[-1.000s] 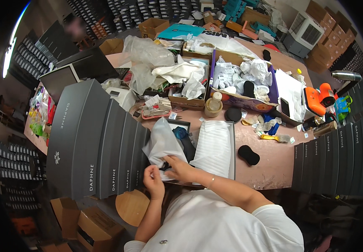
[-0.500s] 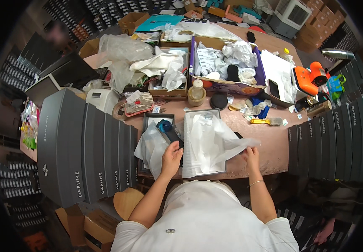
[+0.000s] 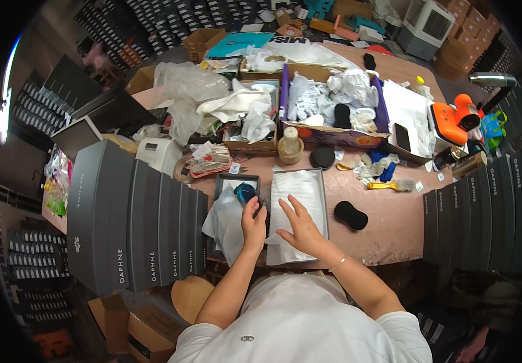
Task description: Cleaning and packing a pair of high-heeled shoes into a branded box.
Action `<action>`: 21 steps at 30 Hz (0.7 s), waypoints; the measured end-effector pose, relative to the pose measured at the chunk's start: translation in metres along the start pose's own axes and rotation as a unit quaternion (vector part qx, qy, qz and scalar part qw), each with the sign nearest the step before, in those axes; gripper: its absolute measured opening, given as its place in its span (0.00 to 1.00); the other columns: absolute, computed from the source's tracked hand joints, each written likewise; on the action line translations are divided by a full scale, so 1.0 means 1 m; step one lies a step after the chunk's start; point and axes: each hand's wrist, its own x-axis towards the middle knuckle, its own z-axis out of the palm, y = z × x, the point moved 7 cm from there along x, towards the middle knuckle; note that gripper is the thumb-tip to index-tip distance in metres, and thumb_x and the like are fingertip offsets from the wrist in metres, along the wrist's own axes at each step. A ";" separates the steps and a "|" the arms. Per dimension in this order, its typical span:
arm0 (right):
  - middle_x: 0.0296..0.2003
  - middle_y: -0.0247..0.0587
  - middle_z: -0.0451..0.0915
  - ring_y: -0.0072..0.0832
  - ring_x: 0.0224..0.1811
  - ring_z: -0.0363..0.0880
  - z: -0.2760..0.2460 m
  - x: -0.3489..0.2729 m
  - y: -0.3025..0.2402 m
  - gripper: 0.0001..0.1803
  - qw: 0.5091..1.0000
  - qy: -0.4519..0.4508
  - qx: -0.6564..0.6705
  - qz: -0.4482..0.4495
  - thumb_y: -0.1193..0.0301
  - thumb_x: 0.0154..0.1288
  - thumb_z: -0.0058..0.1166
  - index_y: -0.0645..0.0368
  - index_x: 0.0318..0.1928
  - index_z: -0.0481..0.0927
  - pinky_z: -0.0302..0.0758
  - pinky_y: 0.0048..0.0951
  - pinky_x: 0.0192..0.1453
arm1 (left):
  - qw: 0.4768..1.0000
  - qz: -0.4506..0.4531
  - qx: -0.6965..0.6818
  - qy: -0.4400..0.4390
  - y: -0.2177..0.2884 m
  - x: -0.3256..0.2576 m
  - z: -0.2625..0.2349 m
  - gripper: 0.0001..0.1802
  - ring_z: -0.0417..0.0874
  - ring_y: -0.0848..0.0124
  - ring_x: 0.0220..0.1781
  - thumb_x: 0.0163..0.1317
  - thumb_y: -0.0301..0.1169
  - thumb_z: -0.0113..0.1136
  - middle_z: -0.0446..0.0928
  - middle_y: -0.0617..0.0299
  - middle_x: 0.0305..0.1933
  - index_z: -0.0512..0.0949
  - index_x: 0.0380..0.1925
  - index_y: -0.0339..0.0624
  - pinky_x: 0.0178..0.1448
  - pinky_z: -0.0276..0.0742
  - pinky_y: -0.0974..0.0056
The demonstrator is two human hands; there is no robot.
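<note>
A shallow dark-grey box [image 3: 324, 199] lies in front of me, lined with white tissue paper [image 3: 297, 181] that lies flat in it. Over this paper my right hand [image 3: 303, 231] is held with its fingers spread, holding nothing. To the left is a second grey box [image 3: 227, 180] with loose whitish paper [image 3: 227, 218] bulging out. On it rests a dark item with a glossy blue rounded part [image 3: 245, 192], probably a shoe, partly hidden. My left hand [image 3: 252, 227] is beside that item, thumb and fingers apart; whether it touches is hard to see.
Dark-grey boxes stand in rows at left [image 3: 100, 218] and right [image 3: 502, 212]. A black hourglass-shaped pad [image 3: 351, 215] and a yellow-handled brush [image 3: 391, 185] lie on the right. Behind are a bottle [image 3: 290, 145], a round black tin [image 3: 322, 156] and a purple carton [image 3: 333, 138] of crumpled paper.
My right hand has let go of the tissue paper's right edge and moved left over the box. The paper now lies flat inside, and the black pad is uncovered.
</note>
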 end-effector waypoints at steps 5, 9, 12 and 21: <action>0.43 0.51 0.81 0.43 0.42 0.81 0.058 -0.062 0.015 0.14 0.869 -0.416 0.228 0.143 0.66 0.61 0.58 0.63 0.41 0.80 0.77 0.39 0.46 | 0.965 -0.214 -0.152 0.021 -0.077 0.023 -0.038 0.33 0.71 0.62 0.62 0.64 0.28 0.59 0.70 0.49 0.61 0.59 0.67 0.32 0.66 0.66 0.63; 0.42 0.51 0.79 0.43 0.41 0.81 0.059 -0.059 0.021 0.15 0.972 -0.200 0.104 0.063 0.67 0.62 0.58 0.64 0.46 0.79 0.78 0.39 0.46 | 0.963 -0.268 -0.024 -0.021 -0.105 0.052 -0.029 0.30 0.76 0.66 0.54 0.63 0.29 0.60 0.74 0.53 0.55 0.64 0.63 0.34 0.57 0.72 0.62; 0.47 0.54 0.77 0.43 0.45 0.80 0.047 -0.056 0.045 0.21 0.963 -0.113 0.171 0.173 0.68 0.62 0.58 0.64 0.54 0.74 0.77 0.39 0.49 | 0.966 -0.255 -0.011 -0.038 -0.131 0.068 -0.032 0.25 0.78 0.69 0.49 0.64 0.30 0.61 0.77 0.56 0.51 0.67 0.60 0.34 0.51 0.73 0.66; 0.53 0.53 0.75 0.36 0.46 0.81 0.059 -0.074 0.093 0.29 0.938 -0.133 0.211 0.239 0.64 0.64 0.59 0.64 0.62 0.69 0.78 0.34 0.46 | 0.992 -0.003 -0.075 -0.104 0.011 0.008 -0.040 0.12 0.76 0.74 0.43 0.65 0.26 0.58 0.78 0.62 0.41 0.75 0.47 0.34 0.48 0.72 0.67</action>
